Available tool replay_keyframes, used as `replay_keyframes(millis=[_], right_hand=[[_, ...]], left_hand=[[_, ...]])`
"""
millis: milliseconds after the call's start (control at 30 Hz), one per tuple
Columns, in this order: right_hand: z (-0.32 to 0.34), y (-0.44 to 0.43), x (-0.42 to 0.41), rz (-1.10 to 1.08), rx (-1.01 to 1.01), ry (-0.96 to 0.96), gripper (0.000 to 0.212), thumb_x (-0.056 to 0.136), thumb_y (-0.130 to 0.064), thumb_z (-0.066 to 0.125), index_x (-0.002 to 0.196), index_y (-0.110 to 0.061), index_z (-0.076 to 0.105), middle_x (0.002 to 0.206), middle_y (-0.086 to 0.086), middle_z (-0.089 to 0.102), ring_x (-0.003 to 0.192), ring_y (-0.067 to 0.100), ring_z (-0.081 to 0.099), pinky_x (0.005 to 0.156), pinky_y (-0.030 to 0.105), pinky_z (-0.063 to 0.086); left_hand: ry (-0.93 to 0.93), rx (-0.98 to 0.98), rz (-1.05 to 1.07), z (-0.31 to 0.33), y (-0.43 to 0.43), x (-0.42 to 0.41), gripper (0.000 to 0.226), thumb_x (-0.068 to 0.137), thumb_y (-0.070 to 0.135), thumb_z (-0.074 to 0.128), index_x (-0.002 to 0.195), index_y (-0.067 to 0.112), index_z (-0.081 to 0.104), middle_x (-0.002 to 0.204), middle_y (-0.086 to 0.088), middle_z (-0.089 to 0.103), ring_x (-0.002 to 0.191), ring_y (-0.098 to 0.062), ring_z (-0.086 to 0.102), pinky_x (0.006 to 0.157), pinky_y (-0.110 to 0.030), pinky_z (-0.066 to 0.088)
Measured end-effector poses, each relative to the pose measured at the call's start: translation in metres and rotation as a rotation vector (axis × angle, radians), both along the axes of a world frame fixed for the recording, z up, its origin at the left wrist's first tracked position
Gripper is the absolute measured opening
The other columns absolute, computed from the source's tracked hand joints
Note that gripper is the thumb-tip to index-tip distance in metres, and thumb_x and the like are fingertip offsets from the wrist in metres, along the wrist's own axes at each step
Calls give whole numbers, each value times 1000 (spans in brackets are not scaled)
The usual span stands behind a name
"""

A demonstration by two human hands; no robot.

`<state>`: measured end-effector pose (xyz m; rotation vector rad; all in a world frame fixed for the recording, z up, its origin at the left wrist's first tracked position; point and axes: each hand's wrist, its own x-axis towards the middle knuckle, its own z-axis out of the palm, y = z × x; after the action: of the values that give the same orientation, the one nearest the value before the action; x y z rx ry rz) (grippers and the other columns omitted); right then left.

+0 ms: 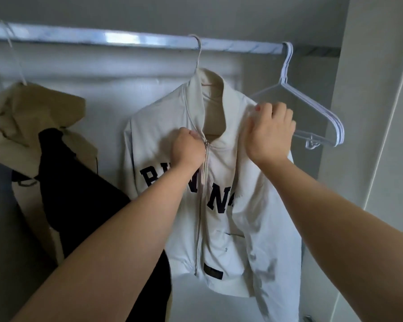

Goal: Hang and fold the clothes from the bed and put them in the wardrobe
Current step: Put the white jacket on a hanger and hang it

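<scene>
A cream zip-up jacket with dark block letters hangs on a white hanger from the wardrobe rail. My left hand pinches the zipper at the top of the jacket's front, just below the collar. My right hand grips the jacket's right shoulder fabric, fingers curled over it. The zipper runs closed down the front below my left hand.
Several empty white hangers hang bunched on the rail at the right, just behind my right hand. A beige coat with a black garment hangs at the left. The wardrobe's white side wall stands at the right.
</scene>
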<state>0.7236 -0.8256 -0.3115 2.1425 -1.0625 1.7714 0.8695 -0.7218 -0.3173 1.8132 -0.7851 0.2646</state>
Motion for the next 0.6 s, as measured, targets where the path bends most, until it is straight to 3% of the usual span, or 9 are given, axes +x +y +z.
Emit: replay_keyframes(millis=[100,200,333,400,500,567,600], right_hand=[[49,-12,7,58,169,218,46,94,-29,48,135,-9,47,135,17,51,124,39,46,99,48,33],[95,-18,10,348,410,501,54,97,-36,37,149,-21,36,143,13,53,131,36,48,108,49,30],[130,-8,20,455,617,679,57,88,-61,34,131,-24,47,125,9,60,111,36,58,81,41,40],[137,-3,24,456,711,681,40,95,-52,39,118,-21,50,110,9,60,103,36,59,75,39,39],[142,6,21,482,749,562,8,99,-25,41,101,-25,49,101,4,61,99,32,60,75,37,38],[158,11,15,447,712,478,12,95,-16,42,92,-28,46,97,0,63,95,29,59,78,37,32],[169,13,11,415,685,435,16,94,-14,43,89,-28,46,89,-3,60,92,28,58,80,37,30]], left_hand=[[87,-8,-69,27,-3,-4,50,105,38,30,93,2,63,84,-18,70,77,-39,69,74,-47,59],[121,95,-66,53,1,-10,51,106,48,30,98,6,60,88,-13,69,83,-35,68,79,-46,57],[82,283,-191,91,7,-24,32,105,37,42,107,12,61,95,-6,67,91,-29,64,74,-34,46],[51,368,-173,111,12,-32,24,105,29,42,108,16,63,96,-1,67,88,-23,62,73,-31,43],[125,397,-62,127,29,-35,18,103,21,46,114,18,60,103,-4,69,88,-23,64,72,-33,51],[152,407,-8,141,44,-32,23,99,10,47,120,15,55,107,-8,68,85,-22,63,65,-29,49],[155,405,10,148,51,-30,26,99,8,46,123,13,54,110,-10,68,88,-24,64,68,-30,51]])
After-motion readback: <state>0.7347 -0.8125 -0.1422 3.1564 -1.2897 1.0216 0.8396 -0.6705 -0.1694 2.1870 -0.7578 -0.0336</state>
